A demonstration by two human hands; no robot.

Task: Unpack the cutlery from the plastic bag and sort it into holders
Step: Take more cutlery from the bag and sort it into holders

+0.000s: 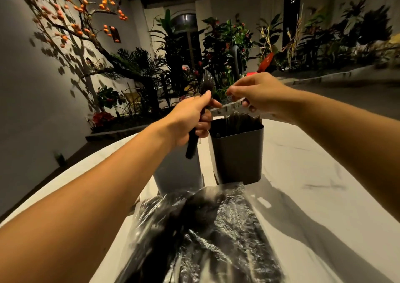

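My left hand (192, 118) grips a bundle of black plastic forks (195, 118), tines up, above a grey holder (177, 172). My right hand (257, 94) pinches a clear plastic wrapper (229, 107) that stretches from the fork bundle over a dark holder (238, 152). The dark holder has black cutlery inside. A clear plastic bag (205, 235) with dark cutlery in it lies on the white table (313, 174) in front of the two holders.
The holders stand side by side near the table's far edge. Beyond it are potted plants (227, 44) and a branch with orange fruit (71, 11) against a wall. A low kerb and floor run at the right.
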